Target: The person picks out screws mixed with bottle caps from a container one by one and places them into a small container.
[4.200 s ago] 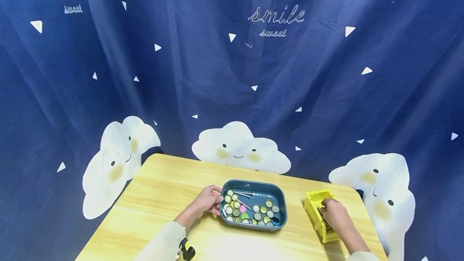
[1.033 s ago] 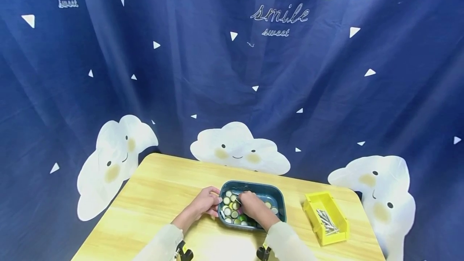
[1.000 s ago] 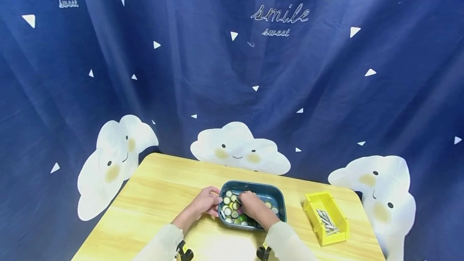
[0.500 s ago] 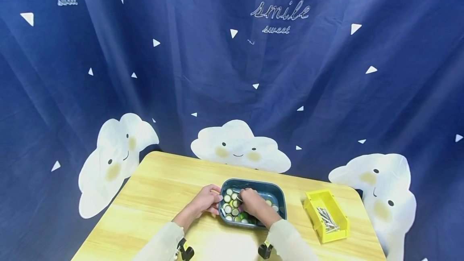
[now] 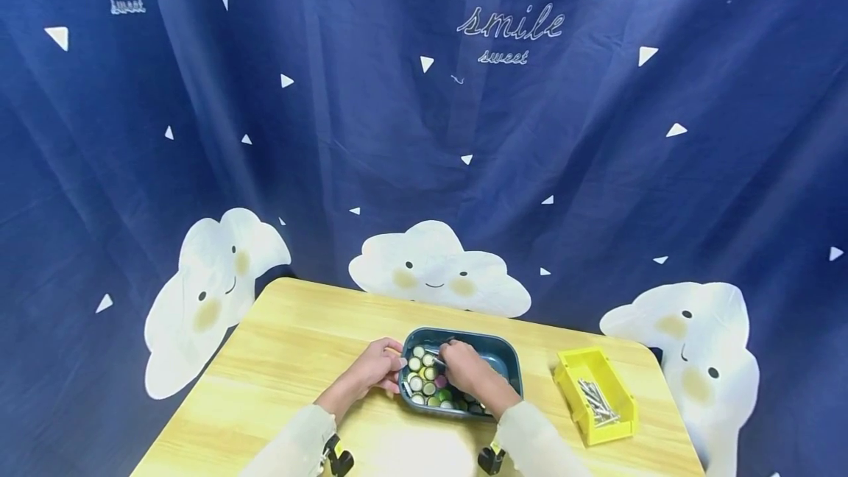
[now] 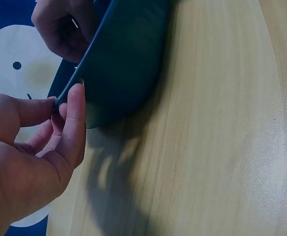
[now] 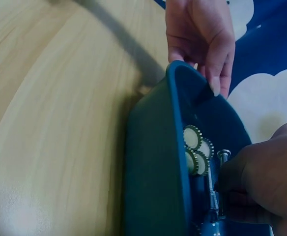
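Observation:
A dark teal box [image 5: 510, 359] stands on the table, holding several bottle caps [image 5: 429, 389] and metal bolts. My left hand [image 5: 376, 370] pinches its left rim between thumb and fingers, seen closely in the left wrist view. My right hand [image 5: 467, 368] reaches inside the box, fingers curled. In the right wrist view those fingers pinch a silver bolt [image 7: 223, 156], its head pointing toward the box's left end. Beside it lies another threaded bolt [image 7: 212, 189], next to a cluster of crimped caps [image 7: 192, 137]. My right forearm hides part of the box's contents.
A yellow bin [image 5: 619, 396] with several silver bolts [image 5: 598, 402] in it sits on the right part of the wooden table [image 5: 298, 330]. A blue curtain [image 5: 397, 131] with white clouds hangs behind the table's far edge.
Some seconds ago my right hand was in the yellow bin; now it is in the teal box. Over the last second it shifts only slightly. My left hand stays on the rim.

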Motion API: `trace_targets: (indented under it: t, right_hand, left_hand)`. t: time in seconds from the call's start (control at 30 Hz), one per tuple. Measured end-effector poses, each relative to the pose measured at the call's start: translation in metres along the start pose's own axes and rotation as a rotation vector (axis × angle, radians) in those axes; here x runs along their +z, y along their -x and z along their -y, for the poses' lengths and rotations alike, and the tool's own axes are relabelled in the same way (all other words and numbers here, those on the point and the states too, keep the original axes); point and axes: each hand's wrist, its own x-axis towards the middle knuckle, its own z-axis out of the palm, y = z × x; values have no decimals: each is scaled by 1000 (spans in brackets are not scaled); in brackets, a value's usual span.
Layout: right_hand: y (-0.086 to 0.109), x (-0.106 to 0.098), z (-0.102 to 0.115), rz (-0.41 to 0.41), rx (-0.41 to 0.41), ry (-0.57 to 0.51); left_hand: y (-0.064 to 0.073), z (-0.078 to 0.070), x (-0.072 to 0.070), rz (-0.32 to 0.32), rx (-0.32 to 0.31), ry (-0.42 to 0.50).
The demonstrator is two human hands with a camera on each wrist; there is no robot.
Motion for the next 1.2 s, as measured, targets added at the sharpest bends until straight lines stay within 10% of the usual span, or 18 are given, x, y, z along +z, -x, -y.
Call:
trace_targets:
  t: [1.2]
  right_hand:
    - [73, -61, -44, -96, 65, -115]
  left_hand:
    - [4, -3, 1, 18, 23, -17]
